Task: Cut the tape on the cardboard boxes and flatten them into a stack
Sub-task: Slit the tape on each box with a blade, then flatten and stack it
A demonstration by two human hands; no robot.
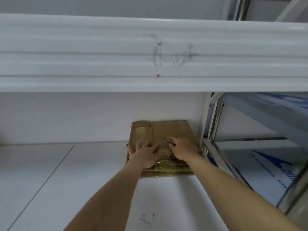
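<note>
A stack of flattened brown cardboard boxes (173, 130) lies on the white floor against the wall, with yellowish tape showing on its top sheet and along its near edge. My left hand (144, 154) rests flat on the top sheet, fingers spread, pressing it down. My right hand (183, 149) lies on the cardboard beside it, and a thin dark tool (170, 142), likely a cutter, sticks out from its fingers toward the left. The blade end is blurred.
A white metal shelf rack (210, 130) with blue-printed film panels stands right beside the stack. A broad white ledge (116, 55) spans the view above. White floor tiles (66, 180) stretch to the left and toward me.
</note>
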